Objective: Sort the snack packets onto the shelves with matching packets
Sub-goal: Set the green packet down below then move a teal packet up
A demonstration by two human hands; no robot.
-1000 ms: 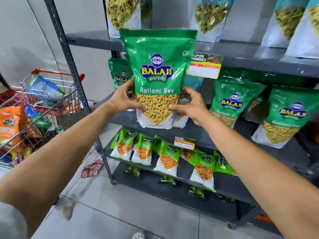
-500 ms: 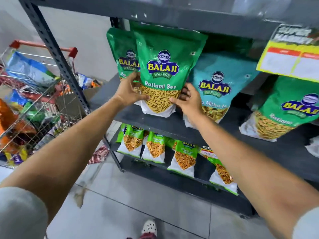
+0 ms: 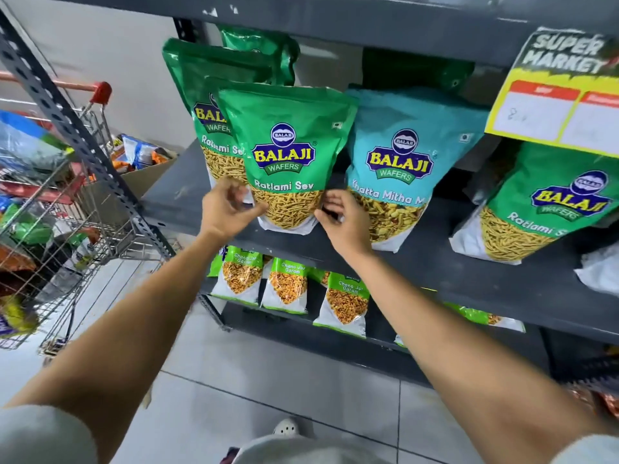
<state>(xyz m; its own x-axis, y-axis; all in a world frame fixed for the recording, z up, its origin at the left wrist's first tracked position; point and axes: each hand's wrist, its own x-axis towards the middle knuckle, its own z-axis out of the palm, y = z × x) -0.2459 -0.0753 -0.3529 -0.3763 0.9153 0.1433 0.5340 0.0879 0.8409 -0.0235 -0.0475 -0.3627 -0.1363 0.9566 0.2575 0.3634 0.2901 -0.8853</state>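
I see a green packet (image 3: 284, 155) with yellow sticks in the middle, a blue-green packet (image 3: 402, 162) beside it, and a yellow tag (image 3: 552, 105) at upper right.

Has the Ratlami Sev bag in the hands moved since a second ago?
Yes. The Ratlami Sev bag has gone back and down onto the shelf, now standing in front of the matching green bags.

Grey tiled floor (image 3: 268, 380), pale wall (image 3: 110, 45), wire trolley (image 3: 67, 229).
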